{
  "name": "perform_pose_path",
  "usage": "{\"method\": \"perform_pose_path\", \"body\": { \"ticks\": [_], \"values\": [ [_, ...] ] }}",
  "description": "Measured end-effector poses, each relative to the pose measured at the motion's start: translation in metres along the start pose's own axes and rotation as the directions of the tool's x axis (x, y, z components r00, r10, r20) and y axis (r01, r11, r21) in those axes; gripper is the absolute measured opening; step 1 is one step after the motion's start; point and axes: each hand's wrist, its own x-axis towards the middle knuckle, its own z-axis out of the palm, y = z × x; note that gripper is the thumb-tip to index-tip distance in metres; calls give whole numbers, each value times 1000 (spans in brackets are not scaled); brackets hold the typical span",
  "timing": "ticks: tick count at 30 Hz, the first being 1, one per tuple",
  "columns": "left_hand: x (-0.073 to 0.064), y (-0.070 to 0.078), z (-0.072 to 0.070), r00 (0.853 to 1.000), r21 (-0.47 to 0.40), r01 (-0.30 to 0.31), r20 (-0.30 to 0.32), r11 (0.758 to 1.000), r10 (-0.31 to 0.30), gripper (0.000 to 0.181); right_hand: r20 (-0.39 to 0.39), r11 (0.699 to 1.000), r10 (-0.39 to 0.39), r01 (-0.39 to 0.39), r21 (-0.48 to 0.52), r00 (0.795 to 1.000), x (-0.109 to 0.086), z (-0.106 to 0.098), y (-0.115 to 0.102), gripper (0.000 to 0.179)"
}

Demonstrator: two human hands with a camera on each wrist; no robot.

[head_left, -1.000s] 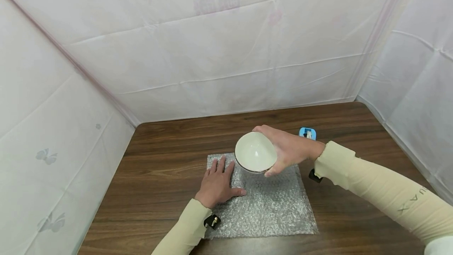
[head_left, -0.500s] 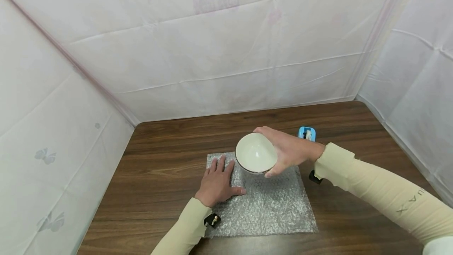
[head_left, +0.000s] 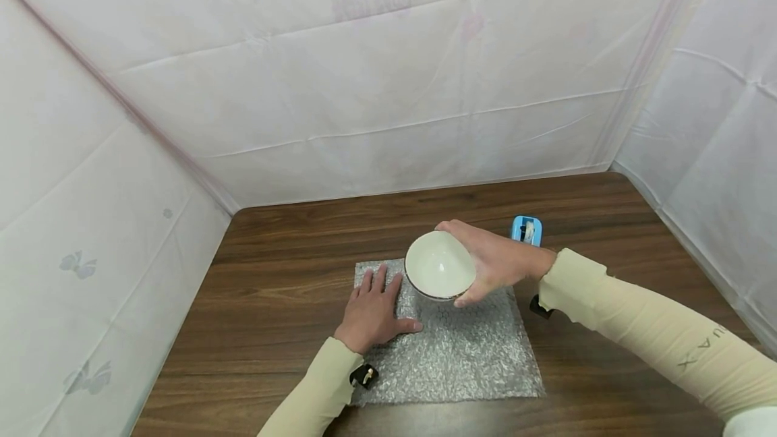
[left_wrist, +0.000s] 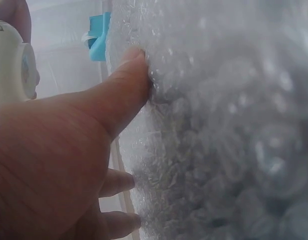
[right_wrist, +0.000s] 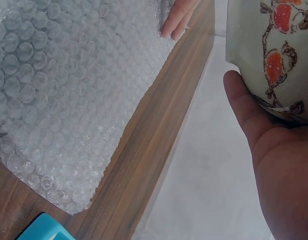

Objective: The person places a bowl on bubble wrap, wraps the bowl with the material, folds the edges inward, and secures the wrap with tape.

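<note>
The right hand (head_left: 499,259) grips the bowl (head_left: 440,265) from its right side, thumb and fingers curved round the wall, and holds it above the far part of the bubble wrap (head_left: 467,363) — tilted, its white inside toward the head camera, its outside painted red and brown. The left hand (head_left: 370,315), fingers straight and spread, rests on the bubble wrap's left edge. The bubble wrap lies flat on the bench (head_left: 285,275); a blue item (head_left: 526,230) sits beyond the right wrist.

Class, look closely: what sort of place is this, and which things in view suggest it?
Probably a screened-off work corner: creased, pale sheeting rises behind and on both sides of a wooden tabletop, and bubble wrap lies spread on it.
</note>
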Motion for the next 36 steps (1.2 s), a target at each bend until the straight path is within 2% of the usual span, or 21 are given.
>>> {"method": "perform_pose_path", "body": {
  "ticks": [36],
  "values": [
    [-1,0,3,1000,3,-11,-15,1000,11,103,15,1000,25,-25,15,1000,1,18,11,115]
  ]
}}
